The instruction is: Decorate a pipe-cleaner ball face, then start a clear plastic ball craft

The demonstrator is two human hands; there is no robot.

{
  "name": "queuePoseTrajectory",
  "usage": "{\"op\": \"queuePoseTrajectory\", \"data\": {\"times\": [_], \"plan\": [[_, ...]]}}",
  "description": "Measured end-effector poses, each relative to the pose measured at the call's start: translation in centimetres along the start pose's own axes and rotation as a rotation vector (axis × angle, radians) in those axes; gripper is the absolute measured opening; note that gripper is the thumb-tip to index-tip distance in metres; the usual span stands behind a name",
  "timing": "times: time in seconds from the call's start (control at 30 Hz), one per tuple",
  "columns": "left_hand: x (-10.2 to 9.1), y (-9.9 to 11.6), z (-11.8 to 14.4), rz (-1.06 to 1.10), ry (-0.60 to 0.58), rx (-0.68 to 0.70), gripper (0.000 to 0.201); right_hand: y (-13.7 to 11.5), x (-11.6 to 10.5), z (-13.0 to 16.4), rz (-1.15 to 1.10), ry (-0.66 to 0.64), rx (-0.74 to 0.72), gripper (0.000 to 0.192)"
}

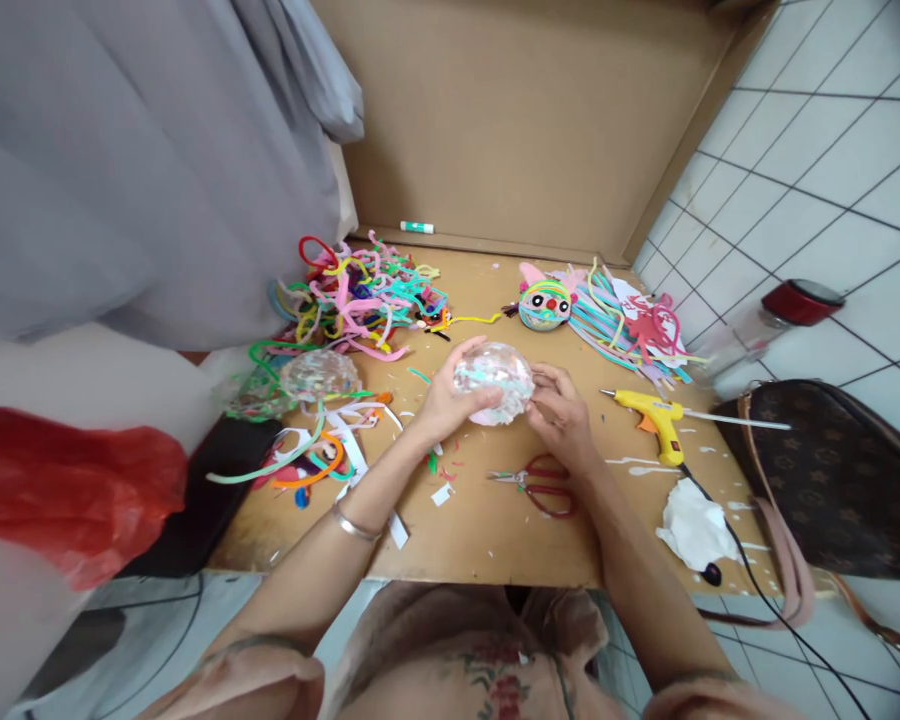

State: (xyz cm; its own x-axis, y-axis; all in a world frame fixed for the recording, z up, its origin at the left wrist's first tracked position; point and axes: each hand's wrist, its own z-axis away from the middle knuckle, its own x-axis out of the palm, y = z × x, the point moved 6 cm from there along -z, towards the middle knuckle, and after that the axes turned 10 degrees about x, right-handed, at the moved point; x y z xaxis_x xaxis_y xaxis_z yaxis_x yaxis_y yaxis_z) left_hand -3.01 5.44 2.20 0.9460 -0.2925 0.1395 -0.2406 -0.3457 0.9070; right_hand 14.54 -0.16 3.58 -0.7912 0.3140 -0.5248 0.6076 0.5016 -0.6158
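At the left edge of the cardboard sheet (495, 540) lies a red plastic bag (67, 490). Near the back left corner sits a big heap of colored pipe cleaners (360, 295). In front of the heap rests a second clear ball (319, 375) with no face or trim on it.

The left hand (446, 400) and the right hand (562, 415) hold a clear glittery ball (493, 382) just above the middle of the cardboard sheet. The left hand's fingers curl around the ball's left side. The right hand's fingertips press on its right side. This ball looks bare so far, though the glitter makes that hard to tell.

Red-handled scissors (540, 483) lie under the right wrist. Toward the back sits a finished ball with a face (544, 304) and colored stripes. So one ball looks done, and two seem left to do.

A yellow glue gun (656, 415) lies near the right edge, with a crumpled white tissue (694, 525) in front of it.
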Motion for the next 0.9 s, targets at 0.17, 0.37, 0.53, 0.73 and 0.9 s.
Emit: {"op": "queuePoseTrajectory", "data": {"times": [0.17,0.37,0.53,0.73,0.9], "plan": [[0.3,-1.9,0.1,0.241,0.019,-0.061,0.091,0.0,0.0,0.0,-0.050,0.036,0.018,0.012],[0.5,-1.9,0.2,0.295,0.062,-0.080,0.090,-0.5,-0.2,0.1,-0.034,0.061,0.006,0.011],[0.6,-2.6,0.3,0.318,0.073,-0.112,0.087,-0.6,-0.1,0.2,-0.008,0.047,0.028,0.012],[2.0,-3.3,0.9,0.564,0.043,-0.361,0.062,-0.9,-0.2,-0.1,-0.122,0.018,0.055,0.012],[3.1,-3.4,2.0,0.745,0.026,-0.607,0.052,-1.2,-0.4,0.0,-0.138,0.047,0.103,0.011]]}}
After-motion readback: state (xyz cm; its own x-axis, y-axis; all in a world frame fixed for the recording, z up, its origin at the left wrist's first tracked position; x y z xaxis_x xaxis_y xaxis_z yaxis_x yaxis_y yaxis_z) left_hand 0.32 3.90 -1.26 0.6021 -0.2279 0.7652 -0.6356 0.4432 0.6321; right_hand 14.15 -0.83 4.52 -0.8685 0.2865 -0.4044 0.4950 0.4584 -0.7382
